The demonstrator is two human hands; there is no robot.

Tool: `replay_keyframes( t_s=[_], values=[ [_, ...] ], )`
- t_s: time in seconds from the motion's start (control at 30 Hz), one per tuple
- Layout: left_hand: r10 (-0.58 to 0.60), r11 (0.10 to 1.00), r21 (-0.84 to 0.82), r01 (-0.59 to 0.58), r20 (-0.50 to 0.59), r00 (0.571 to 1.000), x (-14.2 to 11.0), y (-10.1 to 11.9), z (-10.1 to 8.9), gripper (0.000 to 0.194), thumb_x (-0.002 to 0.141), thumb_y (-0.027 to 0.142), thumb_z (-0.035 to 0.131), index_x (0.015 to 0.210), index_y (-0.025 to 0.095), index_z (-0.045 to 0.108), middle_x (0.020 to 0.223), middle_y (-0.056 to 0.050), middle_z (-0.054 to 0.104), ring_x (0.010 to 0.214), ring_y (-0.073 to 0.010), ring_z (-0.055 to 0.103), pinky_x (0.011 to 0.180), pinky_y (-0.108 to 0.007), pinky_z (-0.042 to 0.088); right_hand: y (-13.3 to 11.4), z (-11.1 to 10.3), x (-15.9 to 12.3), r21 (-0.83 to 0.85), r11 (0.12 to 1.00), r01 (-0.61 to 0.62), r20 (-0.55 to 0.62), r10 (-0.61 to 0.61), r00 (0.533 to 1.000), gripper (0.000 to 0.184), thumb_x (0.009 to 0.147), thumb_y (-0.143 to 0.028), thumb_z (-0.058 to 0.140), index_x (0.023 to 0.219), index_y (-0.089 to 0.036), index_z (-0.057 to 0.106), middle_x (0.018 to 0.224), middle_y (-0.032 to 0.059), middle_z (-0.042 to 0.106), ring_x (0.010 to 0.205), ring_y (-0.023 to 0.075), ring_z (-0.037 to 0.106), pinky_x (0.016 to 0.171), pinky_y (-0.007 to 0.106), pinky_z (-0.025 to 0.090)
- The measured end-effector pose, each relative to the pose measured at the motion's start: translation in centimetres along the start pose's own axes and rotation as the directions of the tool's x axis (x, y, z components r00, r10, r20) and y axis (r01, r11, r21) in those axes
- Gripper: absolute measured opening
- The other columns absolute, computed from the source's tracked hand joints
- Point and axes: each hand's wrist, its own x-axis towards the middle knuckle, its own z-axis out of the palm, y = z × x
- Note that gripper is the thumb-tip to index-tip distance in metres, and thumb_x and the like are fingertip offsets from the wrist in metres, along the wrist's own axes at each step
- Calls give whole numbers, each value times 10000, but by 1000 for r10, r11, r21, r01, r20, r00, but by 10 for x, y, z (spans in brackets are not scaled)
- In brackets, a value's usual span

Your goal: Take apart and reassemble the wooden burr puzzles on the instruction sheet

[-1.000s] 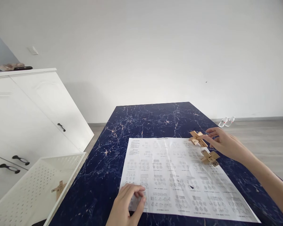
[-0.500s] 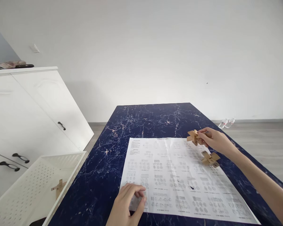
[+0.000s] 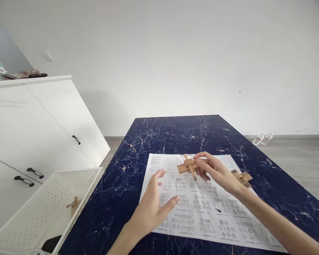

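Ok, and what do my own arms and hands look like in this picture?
Your left hand and right hand are bare: no gloves, and no ring, watch or bracelet shows. The left forearm and right forearm are uncovered as far as the picture reaches, with no sleeve in view. No markings stand out; nail details are too small to tell.

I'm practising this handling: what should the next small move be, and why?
Probably bring the open left hand to the wooden cross puzzle: the right hand holds it over the printed sheet, while the left is empty and nearby.
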Motion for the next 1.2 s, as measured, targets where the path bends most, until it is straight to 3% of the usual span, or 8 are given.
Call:
replay_keyframes(
  t_s=[0.1, 0.17, 0.27, 0.37, 0.5, 0.73, 0.93, 1.2],
  values=[
    [5, 996, -93, 2, 78, 997, 33, 1, 0, 1087, 883, 571, 827, 1689, 271, 162, 1752, -223, 266, 1580, -443, 361, 1252, -707, 344, 10, 17, 1, 85, 996, -23, 34, 20, 999, 445, 1037, -643, 607, 1152, -213, 591, 722, -18, 655, 544, 135, 549, 538, 299, 399],
    [72, 984, -171, -54, 97, 993, 52, -2, 2, 1160, 809, 547, 906, 1687, 290, 193, 1759, -220, 245, 1598, -456, 327, 1253, -716, 333, 14, 25, 0, 135, 990, -39, 70, 30, 997, 452, 1032, -648, 616, 1146, -212, 588, 729, -19, 661, 533, 130, 543, 533, 296, 376],
    [126, 941, -333, -57, 189, 974, 72, -12, 6, 1177, 752, 489, 963, 1671, 314, 248, 1666, -219, 415, 1535, -422, 454, 1219, -663, 405, 19, 33, -3, 232, 971, -62, 115, 36, 993, 446, 1024, -644, 638, 1137, -216, 585, 714, -31, 650, 520, 126, 524, 531, 295, 362],
    [157, 899, -438, -25, 268, 950, 84, -21, 7, 1019, 759, 495, 956, 1591, 262, 417, 1485, -198, 603, 1375, -388, 626, 1148, -601, 494, 23, 38, -7, 337, 935, -107, 150, 59, 987, 426, 1021, -622, 663, 1133, -220, 578, 685, -43, 640, 510, 117, 509, 532, 288, 344],
    [191, 876, -481, -36, 277, 942, 87, -27, 5, 829, 780, 530, 934, 1463, 233, 571, 1390, -161, 682, 1278, -364, 694, 1082, -541, 551, 26, 43, -9, 389, 911, -133, 175, 68, 982, 409, 1030, -608, 663, 1137, -226, 562, 664, -45, 645, 502, 111, 501, 534, 282, 323],
    [144, 910, -413, -27, 256, 956, 80, -27, 1, 1086, 640, 467, 1027, 1556, 245, 488, 1353, -145, 722, 1304, -376, 678, 1171, -575, 468, 29, 52, -12, 376, 915, -145, 194, 75, 978, 457, 1006, -658, 673, 1118, -253, 493, 871, -10, 734, 497, 91, 510, 528, 273, 321],
    [130, 921, -388, -22, 253, 959, 78, -26, 0, 1042, 642, 412, 1024, 1529, 257, 499, 1299, -123, 734, 1287, -361, 676, 1159, -562, 476, 33, 55, -11, 404, 898, -176, 214, 94, 972, 459, 994, -650, 694, 1110, -262, 477, 888, -11, 731, 497, 86, 492, 517, 262, 302],
    [39, 948, -319, 25, 194, 980, 78, -24, 0, 1071, 549, 418, 1048, 1479, 276, 537, 1299, -92, 681, 1196, -339, 680, 1119, -564, 514, 40, 58, -9, 278, 944, -177, 145, 141, 979, 459, 1007, -678, 642, 1140, -258, 514, 833, -19, 654, 559, 117, 495, 523, 271, 349]
  ],
)
